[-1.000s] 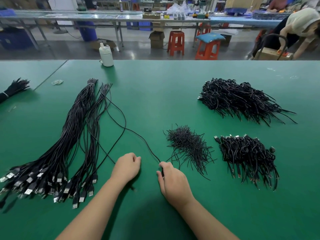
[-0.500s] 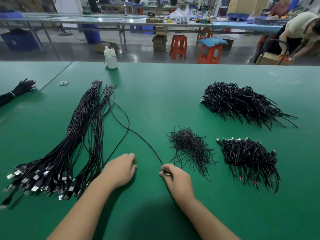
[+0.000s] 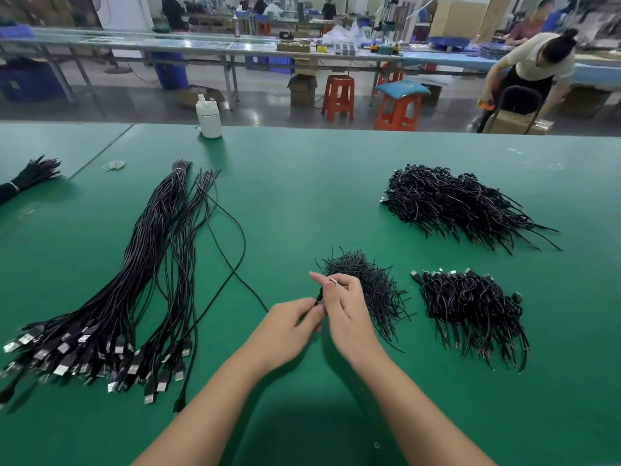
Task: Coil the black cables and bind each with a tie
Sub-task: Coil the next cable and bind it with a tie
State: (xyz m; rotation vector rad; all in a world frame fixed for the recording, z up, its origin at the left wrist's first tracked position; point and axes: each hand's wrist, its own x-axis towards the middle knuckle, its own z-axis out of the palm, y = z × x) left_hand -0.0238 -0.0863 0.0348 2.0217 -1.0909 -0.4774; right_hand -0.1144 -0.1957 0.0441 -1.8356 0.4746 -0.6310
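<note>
Pinching one black cable (image 3: 235, 264) near its plug end, the right hand (image 3: 346, 314) holds the metal-tipped connector up between thumb and fingertips just above the green table (image 3: 302, 183), toward the near edge. The left hand (image 3: 289, 327) meets it from the left, its fingers curled round the same cable just below the plug. From the hands the cable trails away leftward in a loose curve and runs up to the long bundle of straight cables (image 3: 134, 280), which lies along the left part of the table with its USB plugs fanned toward the near left corner.

Just behind the right hand sits a small heap of short black ties (image 3: 369, 280). To its right, a pile of coiled cables (image 3: 470, 307) lies near the right edge, and a larger pile of coiled cables (image 3: 453, 203) lies farther back. A white bottle (image 3: 209, 117) stands at the far edge, and another dark bundle (image 3: 30, 176) lies at the left edge.
</note>
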